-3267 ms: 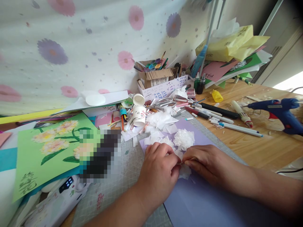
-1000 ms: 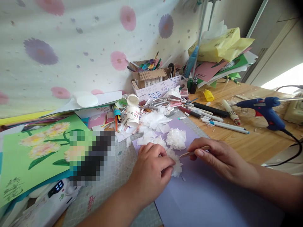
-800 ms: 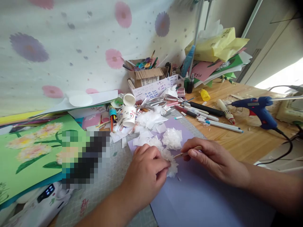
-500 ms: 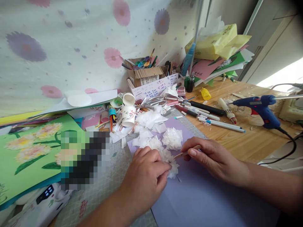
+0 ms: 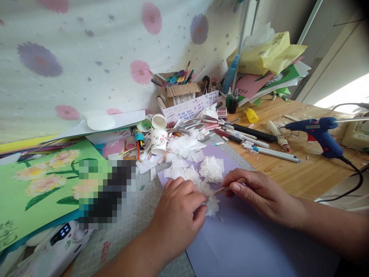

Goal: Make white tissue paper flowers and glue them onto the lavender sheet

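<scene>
My left hand [image 5: 179, 215] rests over a white tissue-paper flower [image 5: 213, 207], its fingers curled and thumb and forefinger at the flower's edge; the fingertips are partly hidden. In my right hand [image 5: 262, 198] a thin wooden stick [image 5: 222, 189] is pinched between thumb and fingers, its tip at the ruffled paper. The flower lies on a lilac paper sheet [image 5: 245, 246]. Right behind it sit a second white paper flower [image 5: 211, 169] and a third ruffled cluster [image 5: 190, 174].
Loose white tissue pieces [image 5: 186, 145] are heaped behind the flowers. Paper cups [image 5: 158, 141], pens [image 5: 271, 154] and a blue glue gun [image 5: 314, 129] with a cord lie around. At left are a green flower picture [image 5: 52, 192] and a white device [image 5: 57, 250] on the cutting mat [image 5: 135, 219].
The view has shifted slightly, so the scene sits a little further right. My left thumb and forefinger look a bit wider apart; the stick's tip stays at the flower.
</scene>
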`<control>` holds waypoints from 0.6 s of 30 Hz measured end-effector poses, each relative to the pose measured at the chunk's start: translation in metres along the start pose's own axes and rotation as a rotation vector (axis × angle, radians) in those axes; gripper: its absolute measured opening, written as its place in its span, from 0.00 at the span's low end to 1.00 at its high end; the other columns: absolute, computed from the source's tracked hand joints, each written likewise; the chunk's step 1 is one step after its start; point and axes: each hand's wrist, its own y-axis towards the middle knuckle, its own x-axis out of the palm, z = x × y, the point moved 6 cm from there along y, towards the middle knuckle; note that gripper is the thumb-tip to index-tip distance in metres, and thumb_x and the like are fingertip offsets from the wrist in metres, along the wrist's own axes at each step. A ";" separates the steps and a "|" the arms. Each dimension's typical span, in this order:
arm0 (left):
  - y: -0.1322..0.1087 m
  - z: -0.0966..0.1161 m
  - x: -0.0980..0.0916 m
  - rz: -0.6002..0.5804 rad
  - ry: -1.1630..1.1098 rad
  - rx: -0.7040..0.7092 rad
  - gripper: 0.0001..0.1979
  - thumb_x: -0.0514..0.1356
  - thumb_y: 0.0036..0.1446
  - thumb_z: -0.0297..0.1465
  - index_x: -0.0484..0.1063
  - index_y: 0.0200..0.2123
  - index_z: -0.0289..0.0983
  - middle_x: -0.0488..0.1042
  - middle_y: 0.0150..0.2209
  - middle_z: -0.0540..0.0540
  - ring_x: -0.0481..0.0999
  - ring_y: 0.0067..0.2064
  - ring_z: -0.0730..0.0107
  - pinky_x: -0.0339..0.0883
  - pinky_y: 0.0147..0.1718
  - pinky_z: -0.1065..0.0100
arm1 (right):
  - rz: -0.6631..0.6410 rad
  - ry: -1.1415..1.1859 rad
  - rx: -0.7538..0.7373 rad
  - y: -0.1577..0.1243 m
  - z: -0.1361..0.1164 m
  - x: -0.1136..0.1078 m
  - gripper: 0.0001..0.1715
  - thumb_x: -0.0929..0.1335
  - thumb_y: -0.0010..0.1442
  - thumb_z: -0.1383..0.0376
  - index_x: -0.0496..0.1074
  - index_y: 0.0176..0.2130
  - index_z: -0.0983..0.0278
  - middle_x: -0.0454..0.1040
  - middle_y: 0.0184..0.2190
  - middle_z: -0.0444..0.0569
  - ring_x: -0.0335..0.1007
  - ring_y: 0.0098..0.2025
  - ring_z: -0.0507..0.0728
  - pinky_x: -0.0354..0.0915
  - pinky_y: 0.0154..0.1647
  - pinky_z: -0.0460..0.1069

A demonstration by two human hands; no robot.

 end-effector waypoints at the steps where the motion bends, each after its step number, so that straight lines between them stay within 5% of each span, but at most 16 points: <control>1: 0.000 0.000 0.000 -0.001 -0.001 0.001 0.06 0.59 0.52 0.25 0.76 0.30 0.41 0.69 0.28 0.49 0.65 0.35 0.65 0.57 0.37 0.60 | -0.001 -0.001 -0.001 0.000 0.000 0.000 0.13 0.59 0.67 0.62 0.68 0.40 0.66 0.73 0.29 0.47 0.70 0.30 0.50 0.66 0.32 0.43; 18: -0.001 0.000 0.000 0.002 -0.009 -0.004 0.04 0.60 0.52 0.26 0.74 0.30 0.40 0.69 0.28 0.50 0.65 0.35 0.65 0.57 0.37 0.60 | -0.019 -0.062 0.010 0.002 -0.002 0.000 0.14 0.58 0.67 0.61 0.68 0.38 0.66 0.73 0.28 0.48 0.69 0.29 0.51 0.65 0.31 0.44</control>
